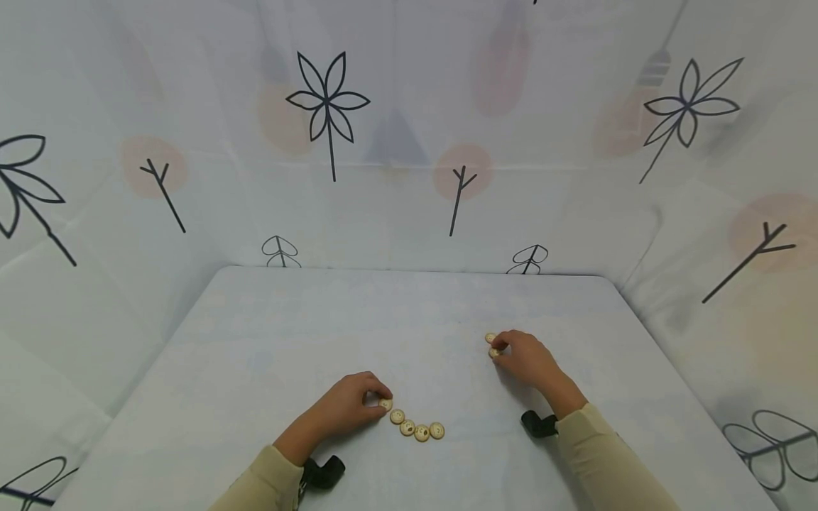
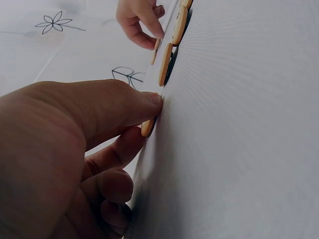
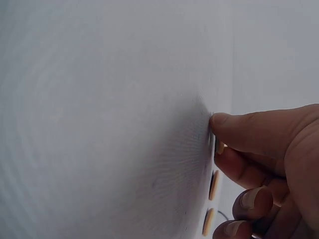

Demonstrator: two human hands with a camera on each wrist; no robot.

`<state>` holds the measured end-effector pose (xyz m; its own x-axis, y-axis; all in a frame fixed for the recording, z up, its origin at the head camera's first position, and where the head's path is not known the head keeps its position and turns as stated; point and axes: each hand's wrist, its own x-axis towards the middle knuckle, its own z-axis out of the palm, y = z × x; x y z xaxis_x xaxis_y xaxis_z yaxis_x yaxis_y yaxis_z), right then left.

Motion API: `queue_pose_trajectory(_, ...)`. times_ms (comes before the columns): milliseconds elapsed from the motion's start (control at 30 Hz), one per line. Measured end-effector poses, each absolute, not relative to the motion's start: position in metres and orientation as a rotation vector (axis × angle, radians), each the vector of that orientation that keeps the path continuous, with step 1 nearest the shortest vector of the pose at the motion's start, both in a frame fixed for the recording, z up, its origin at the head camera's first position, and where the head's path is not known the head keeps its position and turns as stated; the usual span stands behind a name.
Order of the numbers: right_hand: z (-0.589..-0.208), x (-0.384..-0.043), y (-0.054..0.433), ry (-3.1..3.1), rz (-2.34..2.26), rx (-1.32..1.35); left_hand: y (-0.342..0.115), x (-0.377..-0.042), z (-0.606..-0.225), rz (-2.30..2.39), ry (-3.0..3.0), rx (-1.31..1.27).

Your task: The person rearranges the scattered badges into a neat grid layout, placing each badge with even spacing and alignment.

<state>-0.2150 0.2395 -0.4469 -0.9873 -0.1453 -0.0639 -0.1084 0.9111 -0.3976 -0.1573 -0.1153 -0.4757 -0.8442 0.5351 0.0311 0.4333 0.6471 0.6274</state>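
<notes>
My left hand (image 1: 350,403) pinches a round wooden button (image 1: 385,404) between thumb and index finger, low on the white table. From it a curved row of several more wooden buttons (image 1: 407,428) runs down and to the right, lying flat and close together. Farther back on the right, my right hand (image 1: 527,360) pinches another wooden button (image 1: 494,352) at the table surface. Just beyond that one lies a second button (image 1: 490,338), beside the fingertips. In the right wrist view, thumb and fingers partly hide the pinched button (image 3: 220,146).
The white table (image 1: 307,312) reaches back to a pale cloth wall (image 1: 396,213) printed with flowers and twigs, with more cloth at both sides. A black device (image 1: 327,473) is strapped at the left wrist, another black device (image 1: 538,424) at the right.
</notes>
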Motion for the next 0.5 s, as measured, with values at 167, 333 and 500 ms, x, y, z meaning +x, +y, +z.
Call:
queue_pose_trajectory(167,-0.4477,-0.2161,0.24,2.983,-0.614,-0.201,-0.1158,-0.1567,-0.4749,0.97,2.702,0.794)
queue_pose_trajectory(333,-0.4491,-0.2179,0.2398,2.974,-0.622,-0.18,-0.1166,-0.1566,-0.474,0.978,2.686,0.807)
queue_pose_trajectory(500,-0.4502,-0.2195,0.2396,2.971,-0.618,-0.161,-0.117,-0.1574,-0.4753,0.968,2.694,0.81)
